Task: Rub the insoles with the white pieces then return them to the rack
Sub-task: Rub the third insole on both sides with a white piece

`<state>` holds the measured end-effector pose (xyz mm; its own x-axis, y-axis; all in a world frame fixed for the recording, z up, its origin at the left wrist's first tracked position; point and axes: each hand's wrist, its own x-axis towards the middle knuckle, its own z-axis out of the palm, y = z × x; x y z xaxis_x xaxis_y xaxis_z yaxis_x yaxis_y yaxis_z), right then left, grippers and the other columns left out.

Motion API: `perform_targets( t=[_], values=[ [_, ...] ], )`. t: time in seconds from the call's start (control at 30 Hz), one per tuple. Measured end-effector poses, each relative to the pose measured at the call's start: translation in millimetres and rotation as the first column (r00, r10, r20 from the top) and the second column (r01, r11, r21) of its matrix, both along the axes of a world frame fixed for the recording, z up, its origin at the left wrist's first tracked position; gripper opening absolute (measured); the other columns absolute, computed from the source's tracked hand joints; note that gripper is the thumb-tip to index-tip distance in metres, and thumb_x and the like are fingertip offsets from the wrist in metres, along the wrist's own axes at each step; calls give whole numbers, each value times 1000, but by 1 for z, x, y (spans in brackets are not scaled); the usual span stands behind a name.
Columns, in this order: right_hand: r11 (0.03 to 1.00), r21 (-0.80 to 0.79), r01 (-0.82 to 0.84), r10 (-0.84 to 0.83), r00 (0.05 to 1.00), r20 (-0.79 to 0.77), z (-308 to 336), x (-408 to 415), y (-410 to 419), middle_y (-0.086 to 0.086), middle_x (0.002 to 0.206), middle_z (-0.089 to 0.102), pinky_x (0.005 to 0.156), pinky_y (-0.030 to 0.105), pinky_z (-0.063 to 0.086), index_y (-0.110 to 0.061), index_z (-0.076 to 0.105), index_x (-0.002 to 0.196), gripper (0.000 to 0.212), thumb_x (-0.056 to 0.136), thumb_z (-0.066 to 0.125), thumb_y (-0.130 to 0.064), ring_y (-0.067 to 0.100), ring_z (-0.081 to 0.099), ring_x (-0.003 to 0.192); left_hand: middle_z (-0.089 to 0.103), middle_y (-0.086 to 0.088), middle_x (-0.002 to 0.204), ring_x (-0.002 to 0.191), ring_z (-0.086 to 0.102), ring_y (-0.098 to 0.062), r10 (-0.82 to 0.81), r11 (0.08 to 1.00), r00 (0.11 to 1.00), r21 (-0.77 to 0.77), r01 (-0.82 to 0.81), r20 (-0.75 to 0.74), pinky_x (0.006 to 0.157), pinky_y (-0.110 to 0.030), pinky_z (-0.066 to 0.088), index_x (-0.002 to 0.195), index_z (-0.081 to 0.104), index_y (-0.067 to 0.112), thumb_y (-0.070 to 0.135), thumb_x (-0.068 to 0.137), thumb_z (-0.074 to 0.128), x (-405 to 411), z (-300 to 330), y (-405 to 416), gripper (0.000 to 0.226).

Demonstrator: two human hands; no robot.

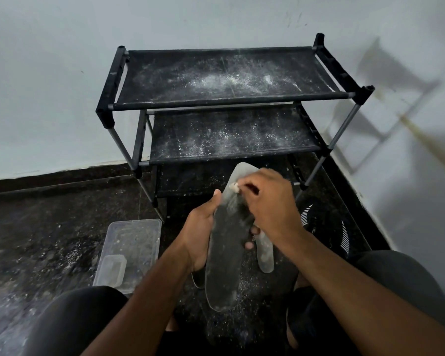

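Insole [226,242], dark and dusted white, is gripped at mid-length by the left hand [199,235]; the right hand [265,199] pinches a white piece [234,187] against its upper part, before the rack [224,98].

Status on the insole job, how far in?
Mid-rub. Done: unclear; a second insole lies on the floor, pale. In hand: left hand grips the dark insole while the right hand pinches a white piece against it. Left: no insoles on the rack yet.
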<state>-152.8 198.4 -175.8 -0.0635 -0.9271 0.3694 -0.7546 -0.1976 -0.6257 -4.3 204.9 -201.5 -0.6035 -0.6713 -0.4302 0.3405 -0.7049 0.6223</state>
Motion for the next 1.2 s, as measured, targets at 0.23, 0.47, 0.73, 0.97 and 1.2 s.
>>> perform_targets(
  t=[0.23,0.47,0.73,0.97,1.2],
  values=[
    [969,-42,-243,239,967,-87,-4,23,18,4,81,65,72,36,53,-7,77,86,6,83,72,-5,18,59,80,74,-22,105,91,74,-34,86,996,996,32,-87,30,77,-44,60,120,72,9,75,98,21,-2,-4,0,86],
    [984,22,-179,180,982,-61,-7,14,8,2,90,65,82,26,46,-10,75,89,8,87,68,-8,15,56,89,72,-24,105,82,71,-38,51,998,998,23,-52,39,69,-46,60,120,70,12,79,93,20,-4,-2,0,88],
    [988,-13,-155,154,988,-25,-6,8,3,2,91,68,80,30,53,-10,77,93,12,86,69,-4,16,62,85,73,-17,94,75,70,-30,24,1000,997,-20,-23,69,60,-42,59,124,63,15,77,92,15,-3,1,-1,85],
    [990,44,-135,137,990,-36,4,-2,1,-4,100,63,79,21,52,-14,75,98,17,91,63,-5,7,61,86,69,-21,88,63,66,-27,12,997,1000,-75,-12,-3,56,-37,57,131,62,11,75,96,14,0,4,-2,88],
    [982,86,-168,174,982,-74,2,7,3,2,94,67,80,35,54,-9,76,93,10,86,70,-14,15,62,88,66,-19,82,60,63,-28,-6,996,1000,-90,8,24,57,-38,56,129,65,13,69,102,22,-1,6,0,76]
  ],
)
